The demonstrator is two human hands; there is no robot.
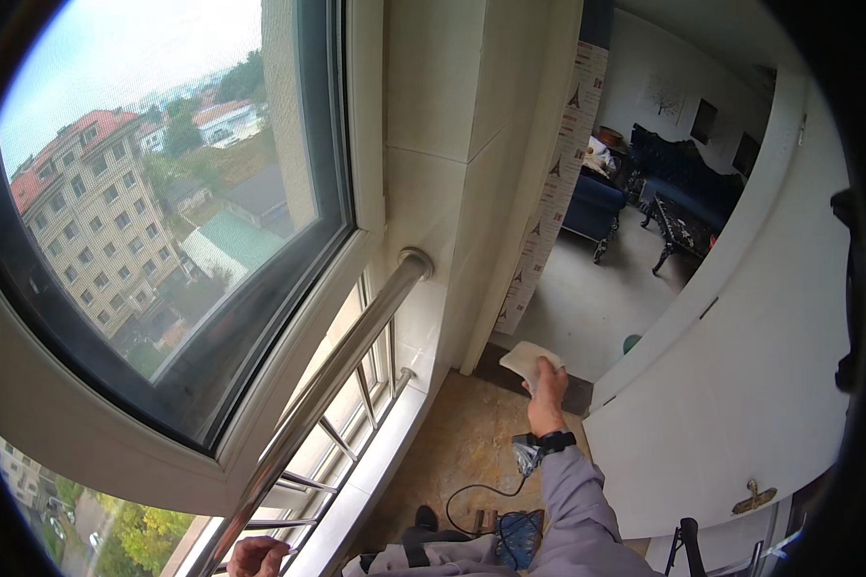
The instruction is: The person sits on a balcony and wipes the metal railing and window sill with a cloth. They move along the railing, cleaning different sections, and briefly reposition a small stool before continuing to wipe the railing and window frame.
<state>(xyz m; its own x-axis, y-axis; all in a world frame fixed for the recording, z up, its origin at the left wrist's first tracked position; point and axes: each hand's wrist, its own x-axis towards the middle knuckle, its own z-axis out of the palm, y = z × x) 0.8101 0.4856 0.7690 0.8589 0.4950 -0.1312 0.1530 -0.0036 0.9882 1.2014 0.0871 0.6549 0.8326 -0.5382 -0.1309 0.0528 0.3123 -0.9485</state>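
My right hand, at the end of a grey sleeve with a black watch on the wrist, reaches forward over the floor. Its fingers are closed on a flat, off-white pad with rounded corners; its exact kind is unclear. My left hand is low at the left, cut off by the lower edge, beside the metal railing. Its fingers are curled together, and a small pale bit shows at the fingertips, too small to name.
A window fills the left side above the railing. To the right stands a white door with a brass handle. The doorway shows a room with a dark sofa. Below my right arm lie a silver tool and its black cable.
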